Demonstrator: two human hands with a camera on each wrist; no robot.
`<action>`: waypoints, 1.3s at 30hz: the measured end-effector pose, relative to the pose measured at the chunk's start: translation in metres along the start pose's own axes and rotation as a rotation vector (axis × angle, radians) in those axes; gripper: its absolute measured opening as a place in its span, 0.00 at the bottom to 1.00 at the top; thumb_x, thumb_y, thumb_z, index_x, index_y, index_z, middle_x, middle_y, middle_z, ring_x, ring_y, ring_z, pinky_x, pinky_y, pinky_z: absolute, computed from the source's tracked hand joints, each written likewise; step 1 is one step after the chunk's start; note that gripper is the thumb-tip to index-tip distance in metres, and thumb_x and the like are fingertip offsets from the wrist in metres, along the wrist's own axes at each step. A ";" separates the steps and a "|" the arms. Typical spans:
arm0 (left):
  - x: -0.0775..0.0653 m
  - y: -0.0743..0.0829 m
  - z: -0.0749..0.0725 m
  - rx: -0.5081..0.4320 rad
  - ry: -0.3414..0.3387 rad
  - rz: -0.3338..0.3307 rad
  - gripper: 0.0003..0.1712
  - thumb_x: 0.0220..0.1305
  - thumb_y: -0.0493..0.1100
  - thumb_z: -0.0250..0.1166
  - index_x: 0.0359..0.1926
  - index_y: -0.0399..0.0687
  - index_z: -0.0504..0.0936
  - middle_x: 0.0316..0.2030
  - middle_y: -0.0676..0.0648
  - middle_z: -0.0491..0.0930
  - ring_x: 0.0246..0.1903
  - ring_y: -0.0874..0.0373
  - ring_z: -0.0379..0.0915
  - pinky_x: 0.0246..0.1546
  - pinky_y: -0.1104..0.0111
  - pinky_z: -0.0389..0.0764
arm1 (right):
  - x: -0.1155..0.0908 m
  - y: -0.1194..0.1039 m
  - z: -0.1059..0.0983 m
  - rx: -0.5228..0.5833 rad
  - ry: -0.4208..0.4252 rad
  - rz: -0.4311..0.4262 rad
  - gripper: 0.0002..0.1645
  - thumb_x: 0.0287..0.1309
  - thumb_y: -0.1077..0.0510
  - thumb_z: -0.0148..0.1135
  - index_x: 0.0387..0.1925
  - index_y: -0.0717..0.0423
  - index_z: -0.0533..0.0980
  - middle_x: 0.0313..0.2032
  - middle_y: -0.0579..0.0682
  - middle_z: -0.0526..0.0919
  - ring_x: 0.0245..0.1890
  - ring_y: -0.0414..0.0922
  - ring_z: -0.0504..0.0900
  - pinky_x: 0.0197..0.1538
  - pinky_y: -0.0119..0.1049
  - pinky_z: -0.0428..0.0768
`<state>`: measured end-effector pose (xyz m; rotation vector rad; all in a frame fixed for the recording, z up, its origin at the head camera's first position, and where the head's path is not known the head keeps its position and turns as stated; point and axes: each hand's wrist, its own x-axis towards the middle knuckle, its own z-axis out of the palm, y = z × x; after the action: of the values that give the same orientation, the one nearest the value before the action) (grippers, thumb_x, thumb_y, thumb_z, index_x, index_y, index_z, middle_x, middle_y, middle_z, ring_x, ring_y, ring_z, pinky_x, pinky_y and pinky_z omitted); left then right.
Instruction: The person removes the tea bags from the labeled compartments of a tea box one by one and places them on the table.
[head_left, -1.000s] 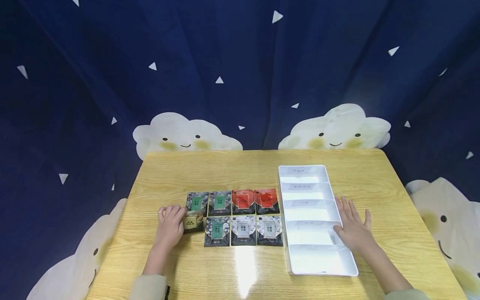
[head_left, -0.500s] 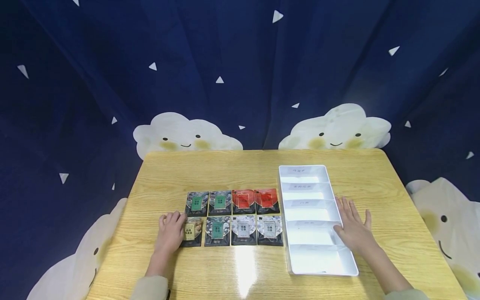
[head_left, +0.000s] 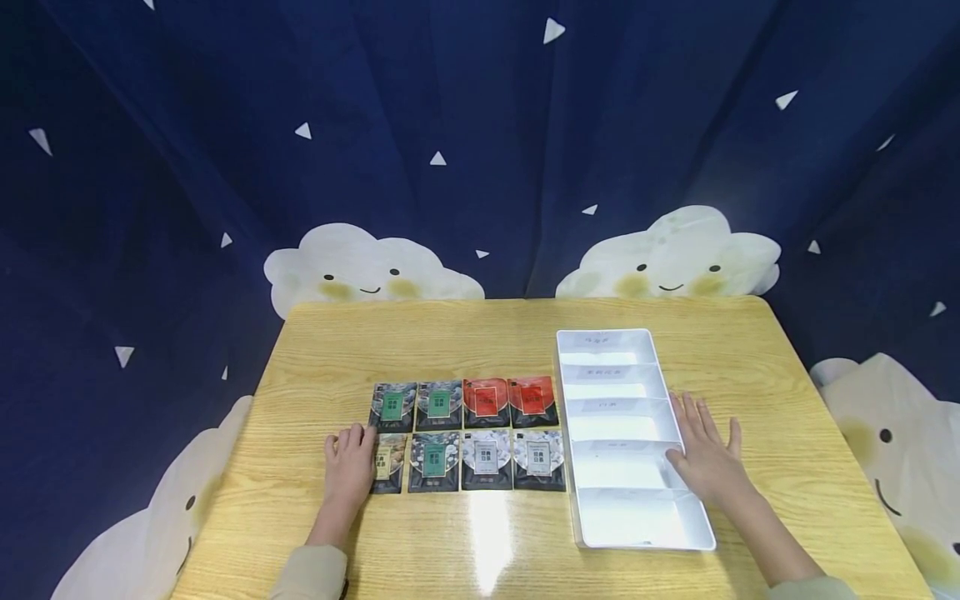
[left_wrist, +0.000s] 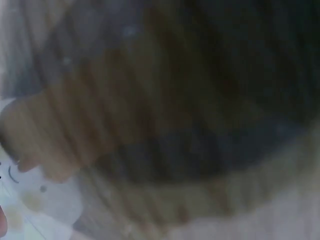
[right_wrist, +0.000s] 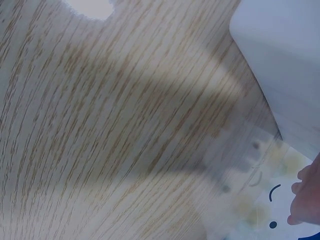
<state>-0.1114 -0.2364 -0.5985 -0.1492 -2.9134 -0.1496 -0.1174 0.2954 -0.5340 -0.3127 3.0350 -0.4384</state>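
Note:
My left hand (head_left: 351,467) rests at the left side of the yellow-labelled tea sachet (head_left: 388,463) and covers part of it. That sachet lies flat at the left end of the near row. Just behind it is a green-labelled tea sachet (head_left: 392,406), close to the fingertips. My right hand (head_left: 707,454) lies spread on the table along the right wall of the white divided tray (head_left: 572,500), its thumb at the rim. In the right wrist view, fingertips (right_wrist: 306,197) show at the right edge. The left wrist view is dark and blurred.
Behind lie another green sachet (head_left: 439,405) and two red sachets, one being the red sachet (head_left: 486,402). The near row continues with a green sachet (head_left: 433,461) and two white sachets, one the white sachet (head_left: 538,460) beside the tray. A dark blue curtain (head_left: 480,125) hangs behind the table.
The yellow-labelled sachet came down towards the front, off the green one behind, and now lies flat in the near row. My left hand then shifted slightly right over its edge. The right hand stayed still.

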 end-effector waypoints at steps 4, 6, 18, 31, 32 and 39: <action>-0.002 0.002 0.002 0.025 -0.028 -0.007 0.16 0.53 0.33 0.57 0.46 0.42 0.69 0.39 0.43 0.65 0.44 0.45 0.61 0.49 0.48 0.57 | 0.000 0.000 0.000 0.000 0.002 -0.001 0.45 0.59 0.53 0.45 0.70 0.55 0.34 0.69 0.62 0.37 0.68 0.62 0.38 0.58 0.60 0.17; -0.003 0.003 0.003 0.033 -0.043 -0.011 0.15 0.56 0.34 0.55 0.46 0.42 0.69 0.39 0.43 0.64 0.44 0.45 0.61 0.49 0.49 0.57 | 0.000 0.000 0.000 -0.001 0.005 -0.001 0.45 0.59 0.53 0.45 0.70 0.55 0.34 0.69 0.62 0.38 0.68 0.62 0.38 0.58 0.60 0.17; -0.004 0.005 0.006 0.036 -0.046 -0.034 0.07 0.65 0.38 0.48 0.43 0.42 0.66 0.36 0.44 0.62 0.40 0.47 0.59 0.47 0.50 0.57 | 0.000 0.002 0.001 -0.008 0.004 0.005 0.46 0.59 0.53 0.46 0.70 0.55 0.34 0.69 0.64 0.40 0.68 0.62 0.38 0.58 0.59 0.17; 0.002 0.002 0.001 -0.005 -0.026 -0.109 0.11 0.66 0.44 0.50 0.44 0.41 0.66 0.41 0.42 0.64 0.42 0.44 0.61 0.49 0.48 0.56 | 0.000 0.000 0.002 -0.002 -0.013 0.020 0.46 0.59 0.52 0.46 0.70 0.54 0.33 0.69 0.63 0.38 0.67 0.63 0.39 0.58 0.60 0.17; 0.003 0.002 -0.001 -0.003 -0.032 -0.113 0.12 0.66 0.45 0.50 0.44 0.41 0.66 0.42 0.42 0.64 0.43 0.44 0.61 0.49 0.48 0.56 | 0.000 0.000 0.002 0.000 -0.016 0.019 0.47 0.59 0.52 0.46 0.70 0.53 0.32 0.69 0.63 0.37 0.67 0.63 0.39 0.57 0.60 0.17; 0.014 0.002 -0.025 -0.040 -0.052 -0.177 0.15 0.67 0.46 0.48 0.47 0.39 0.67 0.44 0.39 0.68 0.45 0.40 0.64 0.48 0.45 0.59 | 0.002 -0.003 -0.013 0.013 -0.129 0.044 0.51 0.58 0.45 0.50 0.70 0.52 0.31 0.67 0.69 0.43 0.62 0.72 0.47 0.55 0.70 0.32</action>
<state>-0.1200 -0.2363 -0.5708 0.1001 -2.9736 -0.2364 -0.1202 0.2953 -0.5205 -0.2619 2.9062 -0.4174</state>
